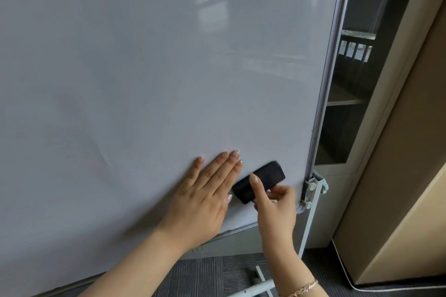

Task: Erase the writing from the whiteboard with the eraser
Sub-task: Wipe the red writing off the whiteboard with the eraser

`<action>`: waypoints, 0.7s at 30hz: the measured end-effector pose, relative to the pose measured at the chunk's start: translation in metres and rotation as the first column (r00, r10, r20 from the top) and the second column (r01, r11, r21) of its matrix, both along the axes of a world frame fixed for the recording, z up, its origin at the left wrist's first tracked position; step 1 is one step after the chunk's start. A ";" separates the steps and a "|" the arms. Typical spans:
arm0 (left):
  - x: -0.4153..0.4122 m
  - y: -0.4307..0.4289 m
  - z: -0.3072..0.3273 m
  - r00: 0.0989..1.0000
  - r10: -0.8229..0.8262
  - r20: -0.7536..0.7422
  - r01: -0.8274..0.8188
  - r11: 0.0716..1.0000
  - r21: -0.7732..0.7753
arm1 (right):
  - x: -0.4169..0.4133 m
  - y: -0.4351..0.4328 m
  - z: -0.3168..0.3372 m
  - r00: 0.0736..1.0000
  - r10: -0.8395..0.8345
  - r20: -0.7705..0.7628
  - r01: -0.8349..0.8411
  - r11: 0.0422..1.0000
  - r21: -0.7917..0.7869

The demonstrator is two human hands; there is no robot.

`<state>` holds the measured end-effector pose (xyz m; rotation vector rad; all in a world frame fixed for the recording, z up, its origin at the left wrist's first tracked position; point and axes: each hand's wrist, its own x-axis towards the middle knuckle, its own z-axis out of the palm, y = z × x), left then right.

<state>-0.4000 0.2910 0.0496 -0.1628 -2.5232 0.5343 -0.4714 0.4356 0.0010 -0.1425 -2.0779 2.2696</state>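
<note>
The eraser (259, 182) lies flat against the whiteboard (144, 79) near its lower right corner, its long axis tilted, running from lower left up to upper right, so the upper end points toward the board's right frame (324, 94). It is black and I can read no label or brand on it. My right hand (275, 207) holds it from below and to the right: my forefinger (255, 182) is stretched across the middle of its back, and my thumb and curled fingers grip its lower long edge. My left hand (205, 195) is pressed flat on the board just to the left of the eraser, fingers straight and close together, pointing up and to the right, with my thumb tip just beside the eraser's lower left end. The board surface around both hands shows no writing I can make out, only faint smudges and window reflections. A thin bracelet (304, 289) sits on my right wrist. Past the frame stands a glass-fronted cabinet (357, 75), and grey carpet (212, 275) lies below the board's bottom edge.
</note>
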 end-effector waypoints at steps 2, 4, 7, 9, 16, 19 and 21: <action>0.001 -0.002 0.001 1.000 -0.024 0.002 0.024 0.999 0.023 | 0.004 -0.006 0.024 0.995 0.026 -0.100 -0.021 0.998 0.053; 0.002 -0.003 0.003 0.999 -0.042 0.011 0.041 0.998 0.046 | 0.006 -0.008 0.034 0.987 0.047 -0.156 -0.032 0.995 0.095; 0.004 -0.004 0.003 0.998 -0.053 0.022 0.051 0.996 0.070 | 0.008 -0.005 0.027 0.989 0.063 -0.133 -0.045 0.990 0.135; 0.004 -0.003 0.003 0.998 -0.054 0.031 0.051 0.995 0.082 | 0.006 -0.001 0.008 0.997 0.046 -0.055 -0.040 0.994 0.104; 0.009 -0.003 0.005 0.998 -0.048 0.044 0.044 0.995 0.093 | 0.010 0.008 -0.034 0.982 0.011 0.188 0.008 0.995 -0.100; 0.011 -0.003 0.005 0.997 -0.058 0.048 0.053 0.993 0.107 | 0.014 0.008 -0.024 0.997 0.013 0.081 -0.008 0.998 -0.069; 0.012 -0.001 0.006 0.996 -0.076 0.041 0.071 0.990 0.122 | 0.017 0.008 -0.006 0.998 0.049 -0.041 -0.050 0.999 -0.020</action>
